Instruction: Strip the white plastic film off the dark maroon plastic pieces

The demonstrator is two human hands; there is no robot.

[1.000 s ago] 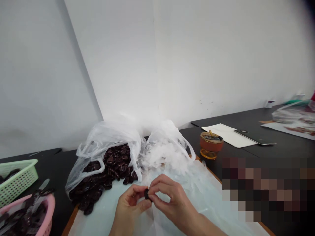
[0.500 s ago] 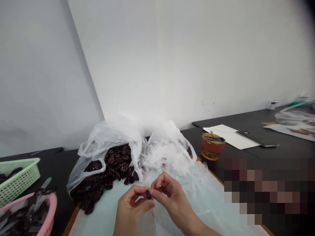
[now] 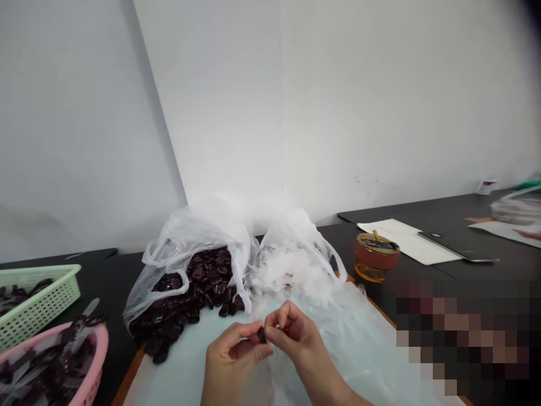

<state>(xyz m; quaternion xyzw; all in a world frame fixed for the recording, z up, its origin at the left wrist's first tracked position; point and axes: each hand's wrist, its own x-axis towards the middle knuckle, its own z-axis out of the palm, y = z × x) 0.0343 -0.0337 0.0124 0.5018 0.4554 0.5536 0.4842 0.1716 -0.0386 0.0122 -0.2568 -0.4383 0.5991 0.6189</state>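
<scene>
The dark piece [image 3: 262, 335] lies between both hands, over the worktop's [image 3: 448, 217] near side, long axis near upright. The left hand [image 3: 230, 361] clamps it; the right hand [image 3: 305, 345] adjoins its right side, grip indeterminable.

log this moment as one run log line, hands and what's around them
left hand: pinching dark piece | right hand: fingers at same piece | left: dark pile, pink basket | ahead: white bag | right: cup
</scene>
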